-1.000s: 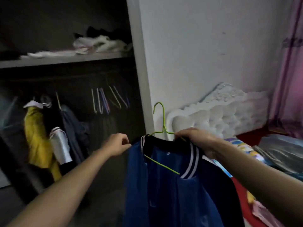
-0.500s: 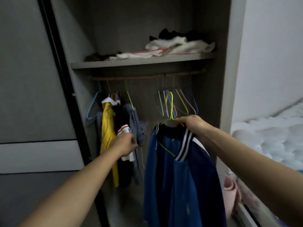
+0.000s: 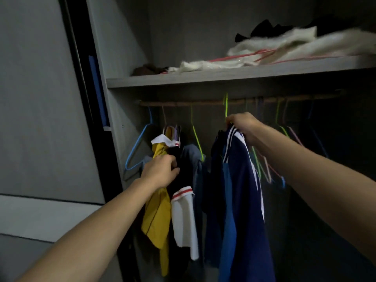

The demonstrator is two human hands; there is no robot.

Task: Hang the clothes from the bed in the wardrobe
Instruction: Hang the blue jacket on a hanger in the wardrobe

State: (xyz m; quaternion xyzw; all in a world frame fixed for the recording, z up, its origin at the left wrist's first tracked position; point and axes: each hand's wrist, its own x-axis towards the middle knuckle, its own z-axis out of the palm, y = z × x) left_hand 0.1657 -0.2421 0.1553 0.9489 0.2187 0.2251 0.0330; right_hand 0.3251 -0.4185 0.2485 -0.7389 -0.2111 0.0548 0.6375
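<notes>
Blue jacket [image 3: 244, 200] on a green hanger [image 3: 226, 107] hangs just below the rail [image 3: 183, 103], right hand [image 3: 245, 127] gripping its collar [image 3: 234, 133] to hook it on, left hand [image 3: 160, 171] clutching hung clothes [image 3: 158, 210] aside for room.

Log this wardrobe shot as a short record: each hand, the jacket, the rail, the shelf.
left hand: grips the hung clothes, beside the yellow garment
right hand: holds the blue jacket by its collar and green hanger
green hanger: hook up at the wooden rail; seated or not, cannot tell
wooden rail: empty hangers to the jacket's right
shelf: white cloth piled on it
</notes>
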